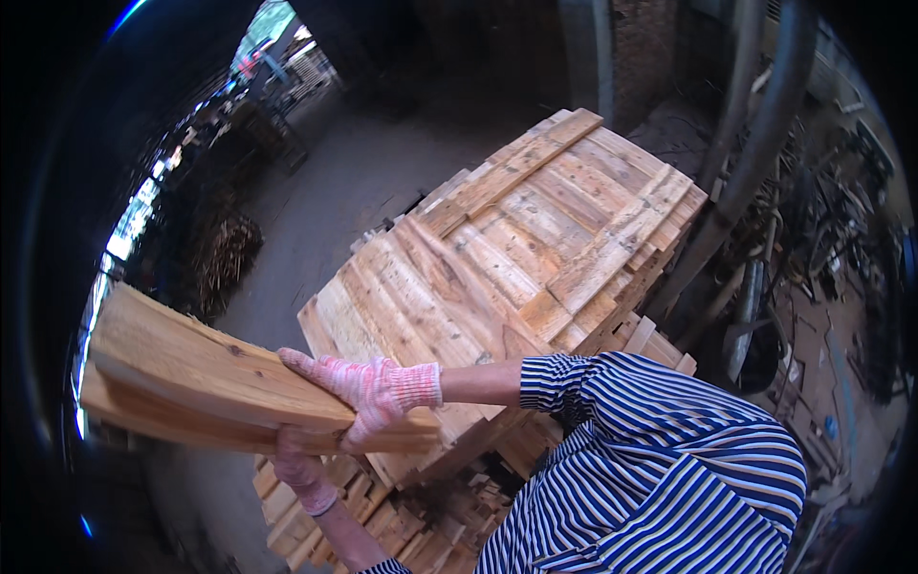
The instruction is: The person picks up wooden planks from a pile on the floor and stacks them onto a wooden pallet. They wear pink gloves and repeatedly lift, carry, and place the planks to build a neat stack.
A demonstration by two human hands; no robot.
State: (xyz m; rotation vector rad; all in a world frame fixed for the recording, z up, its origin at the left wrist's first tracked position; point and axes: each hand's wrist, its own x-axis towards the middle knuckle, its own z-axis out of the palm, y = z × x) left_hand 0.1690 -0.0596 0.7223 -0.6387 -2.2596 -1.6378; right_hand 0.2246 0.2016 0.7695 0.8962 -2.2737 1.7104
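Note:
Several long planks (225,368) lie flat against each other in my hands, raised at the left in front of the wooden stack. My right hand (371,390), in a pink and white knit glove, grips them near their closer end, its fingers along the upper face and edge. Below them, my left hand (301,471), gloved alike, holds the lower edge; some of its fingers are hidden behind the wood. The planks' far end is slightly blurred. Just behind my right wrist stands the stack of boards (411,297), with its top layer laid side by side.
Two crosswise boards (626,230) lie on the stack's far part. Shorter wood pieces (382,526) are piled below it, near me. Thick poles (755,143) lean at the right, beside scattered scrap (822,383). A bundle of sticks (229,253) sits on the concrete floor (335,182) at the left.

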